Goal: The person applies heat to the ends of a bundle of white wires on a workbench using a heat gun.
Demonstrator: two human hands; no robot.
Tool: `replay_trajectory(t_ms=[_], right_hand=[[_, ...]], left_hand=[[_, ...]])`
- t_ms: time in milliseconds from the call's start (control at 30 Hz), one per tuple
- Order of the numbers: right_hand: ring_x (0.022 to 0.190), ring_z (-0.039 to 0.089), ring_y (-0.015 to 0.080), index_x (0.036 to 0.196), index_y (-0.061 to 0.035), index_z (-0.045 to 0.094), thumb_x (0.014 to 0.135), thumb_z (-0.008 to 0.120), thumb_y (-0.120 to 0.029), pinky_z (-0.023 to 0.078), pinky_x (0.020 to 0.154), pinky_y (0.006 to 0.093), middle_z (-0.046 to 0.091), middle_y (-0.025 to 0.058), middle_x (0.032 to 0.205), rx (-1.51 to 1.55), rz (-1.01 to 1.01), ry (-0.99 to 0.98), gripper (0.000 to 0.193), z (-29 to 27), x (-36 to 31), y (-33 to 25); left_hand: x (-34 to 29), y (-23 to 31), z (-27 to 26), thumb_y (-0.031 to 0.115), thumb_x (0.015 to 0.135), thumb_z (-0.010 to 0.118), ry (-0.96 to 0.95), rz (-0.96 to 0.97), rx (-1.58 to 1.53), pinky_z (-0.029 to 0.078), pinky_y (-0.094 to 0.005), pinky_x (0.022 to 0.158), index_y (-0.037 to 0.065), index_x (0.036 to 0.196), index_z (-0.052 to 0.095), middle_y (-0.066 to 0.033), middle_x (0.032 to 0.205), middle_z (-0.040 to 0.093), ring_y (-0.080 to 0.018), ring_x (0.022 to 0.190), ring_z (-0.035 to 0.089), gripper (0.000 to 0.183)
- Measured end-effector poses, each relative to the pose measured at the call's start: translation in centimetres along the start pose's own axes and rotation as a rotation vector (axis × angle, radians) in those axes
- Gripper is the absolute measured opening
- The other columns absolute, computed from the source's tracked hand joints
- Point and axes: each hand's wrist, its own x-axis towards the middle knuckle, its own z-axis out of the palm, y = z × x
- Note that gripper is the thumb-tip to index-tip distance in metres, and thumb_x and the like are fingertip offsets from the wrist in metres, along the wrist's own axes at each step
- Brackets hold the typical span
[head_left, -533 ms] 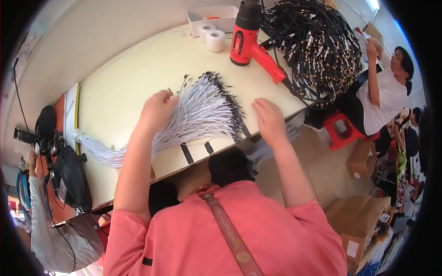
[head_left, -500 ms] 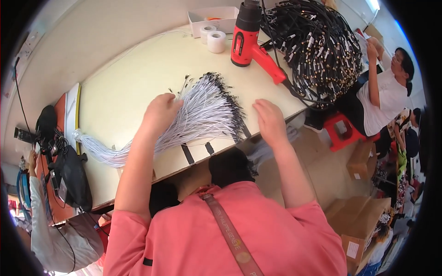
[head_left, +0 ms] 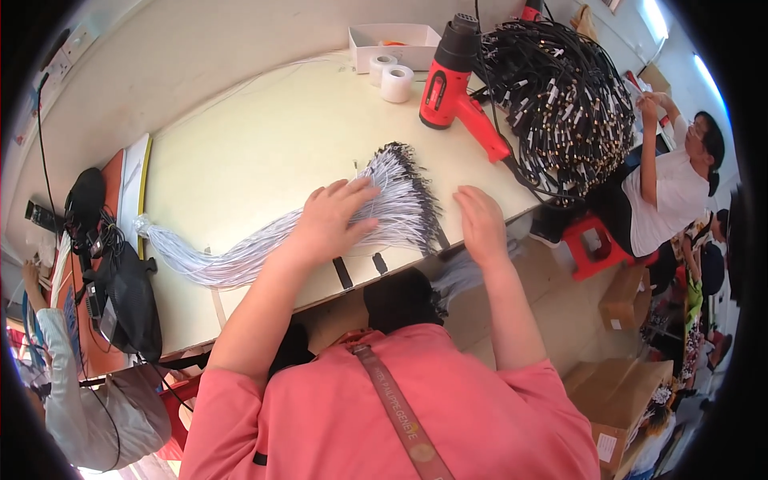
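A long bundle of thin white cables [head_left: 264, 244] lies across the cream table, fanned out into dark ends [head_left: 428, 200] on the right and gathered at the left end. My left hand [head_left: 332, 220] rests on top of the bundle near the fan, palm down with fingers spread. Just right of the dark ends, over the table's front edge, is my right hand [head_left: 482, 224]. Its fingers are stretched out and slightly bent, with nothing seen in them. The side of it toward the palm is partly hidden.
A red and black heat gun [head_left: 456, 96] stands behind my right hand, beside a big heap of black cables [head_left: 560, 112]. White tape rolls [head_left: 396, 83] and a white box [head_left: 364, 40] sit at the back. A black bag [head_left: 128, 304] lies left. Co-workers sit at both sides.
My left hand has moved right, from the bundle's far edge onto the top of the cables, and its fingers have spread. The right hand has shifted little. The whole view has swung slightly.
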Motion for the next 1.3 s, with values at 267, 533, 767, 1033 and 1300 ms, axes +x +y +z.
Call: replay_trajectory(t_ms=[267,533,767,1033,1300], right_hand=[[0.106,0.056,0.031,0.103,-0.0024,0.062,0.079,0.051,0.001,0.043,0.091,0.0404,0.06,0.0137,0.11,-0.137,-0.023,-0.071,0.026,0.8,-0.6,0.9],[0.11,0.054,0.0318,0.109,-0.0006,0.059,0.085,0.047,0.001,0.04,0.096,0.0396,0.059,0.0153,0.115,0.017,-0.024,-0.106,0.027,1.1,-0.2,0.8],[0.108,0.054,0.0326,0.106,-0.0009,0.059,0.082,0.048,0.0,0.041,0.094,0.0411,0.058,0.0159,0.113,-0.139,-0.087,-0.079,0.026,0.8,-0.7,1.8],[0.098,0.058,0.0341,0.096,0.0006,0.062,0.077,0.052,0.001,0.046,0.084,0.0427,0.061,0.0167,0.103,0.014,-0.098,0.045,0.021,0.4,-0.5,0.6],[0.099,0.058,0.0327,0.097,-0.0007,0.062,0.078,0.053,-0.001,0.045,0.086,0.042,0.062,0.0155,0.103,0.026,-0.078,0.064,0.021,0.5,-0.7,0.6]], left_hand=[[-0.8,0.4,1.6,0.018,0.078,0.066,0.048,0.157,0.028,0.028,-0.0532,0.106,0.014,0.124,0.052,-0.0118,0.137,0.043,-0.0296,0.123,0.045,0.048],[-0.7,-0.7,-1.1,0.004,0.073,0.067,0.433,0.315,-0.16,0.044,-0.0419,0.088,0.007,0.112,0.058,-0.0115,0.116,0.058,-0.0297,0.102,0.055,0.04],[-9.1,-9.8,-13.1,-0.005,0.084,0.049,0.361,-0.377,0.017,0.048,-0.0343,0.088,0.001,0.118,0.056,-0.017,0.109,0.064,-0.0269,0.101,0.061,0.036],[-18.3,-12.4,-16.8,0.0,0.074,0.056,-0.304,-0.598,0.828,0.036,-0.0503,0.098,0.013,0.116,0.054,-0.0062,0.12,0.052,-0.024,0.126,0.041,0.044],[-18.9,-18.2,-15.9,0.008,0.08,0.052,-0.16,-0.495,0.971,0.034,-0.0539,0.099,0.011,0.103,0.057,-0.005,0.112,0.057,-0.0222,0.121,0.046,0.024]])
